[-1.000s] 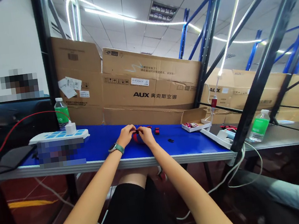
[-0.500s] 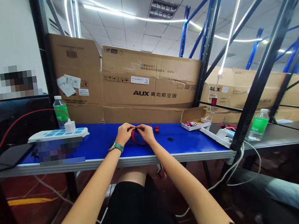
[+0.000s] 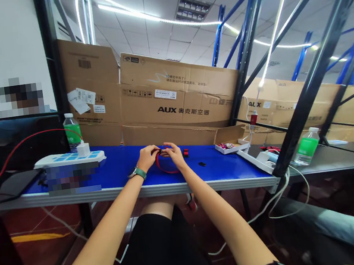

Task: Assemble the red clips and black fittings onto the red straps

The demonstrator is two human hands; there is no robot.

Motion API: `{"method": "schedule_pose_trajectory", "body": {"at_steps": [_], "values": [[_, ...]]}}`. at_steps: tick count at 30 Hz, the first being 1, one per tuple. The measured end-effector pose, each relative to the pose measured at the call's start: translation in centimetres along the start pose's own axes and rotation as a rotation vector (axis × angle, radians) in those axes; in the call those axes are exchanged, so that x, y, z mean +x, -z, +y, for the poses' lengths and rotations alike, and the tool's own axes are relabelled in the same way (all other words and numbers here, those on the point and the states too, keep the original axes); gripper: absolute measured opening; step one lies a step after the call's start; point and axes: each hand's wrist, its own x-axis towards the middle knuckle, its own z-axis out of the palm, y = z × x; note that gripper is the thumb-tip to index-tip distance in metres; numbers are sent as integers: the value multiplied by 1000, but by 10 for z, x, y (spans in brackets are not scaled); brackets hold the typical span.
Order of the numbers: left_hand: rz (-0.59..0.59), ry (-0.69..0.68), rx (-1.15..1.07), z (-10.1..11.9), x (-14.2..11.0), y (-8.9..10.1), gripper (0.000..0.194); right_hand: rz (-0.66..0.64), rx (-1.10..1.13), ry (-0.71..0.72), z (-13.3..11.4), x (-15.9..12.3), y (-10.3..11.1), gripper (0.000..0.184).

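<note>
A thin red strap (image 3: pixel 166 170) hangs in a curve from my fingers down to the blue tabletop, its far end passing behind my right wrist. My left hand (image 3: pixel 147 158), with a green-banded watch on its wrist, pinches the upper part of the strap beside a small dark piece (image 3: pixel 160 151). Close by on the right, my right hand (image 3: pixel 174 156) has its fingertips at that same piece, one finger raised. The fingers partly hide the piece, so its kind is unclear. A small red item (image 3: pixel 185 152) and a flat black oval piece (image 3: pixel 202 164) lie right of my hands.
An open white box (image 3: pixel 231 146) with small coloured items stands at the back right. On the left lie a white power strip (image 3: pixel 69 158) and a green-labelled bottle (image 3: pixel 72 133). Cardboard (image 3: pixel 179 101) walls the back; a black rack post (image 3: pixel 296 73) rises at right. Another person sits at far left.
My right hand's fingers have loosened and spread, with one finger now lifted. The red strap's curve shows wider and lower between my hands. My left hand stays in place.
</note>
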Motion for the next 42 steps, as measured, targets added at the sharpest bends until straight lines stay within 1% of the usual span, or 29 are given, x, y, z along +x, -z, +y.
{"method": "schedule_pose_trajectory", "body": {"at_steps": [2, 4, 6, 8, 11, 15, 18, 20, 22, 26, 28, 31, 34, 36, 40, 42], "values": [[4, 25, 22, 1, 0, 0, 14, -26, 77, -73, 2, 0, -3, 44], [-27, 27, 37, 3, 0, 0, 14, -56, 112, -128, 5, 0, -6, 49], [-55, 17, 39, 3, -1, -2, 15, -82, 138, -148, 7, 0, -9, 53], [-47, 22, 26, 3, -1, -3, 15, -95, 172, -130, 7, -1, -10, 55], [-19, 46, -11, 2, -1, -3, 17, -122, 190, -98, 6, -2, -10, 53], [-13, 62, -24, -1, -1, -4, 17, -161, 180, -113, 5, -2, -12, 44], [26, 81, -30, -3, -1, -4, 16, -192, 169, -117, 4, -2, -14, 40], [51, 98, -46, -3, -1, -4, 16, -202, 162, -116, 4, -3, -15, 40], [61, 94, -63, -2, 0, -3, 16, -200, 162, -122, 3, -3, -14, 41], [43, 43, -62, 1, 0, -2, 16, -202, 123, -133, 5, -3, -11, 40], [53, 51, -44, 2, 0, -1, 17, -183, 56, -85, 7, -2, -11, 38], [93, 87, 2, 3, 0, 0, 17, -135, -27, 24, 11, -1, -13, 35], [111, 111, 25, 5, -1, 2, 18, -126, -21, 79, 10, -1, -14, 38], [91, 116, -1, 6, -1, 3, 17, -128, 6, 60, 8, -2, -13, 41], [32, 102, -68, 9, 0, 5, 18, -82, 44, -43, 3, -3, -9, 43], [38, 106, -47, 9, 0, 6, 18, -56, 39, -38, 3, -3, -8, 45]]}}
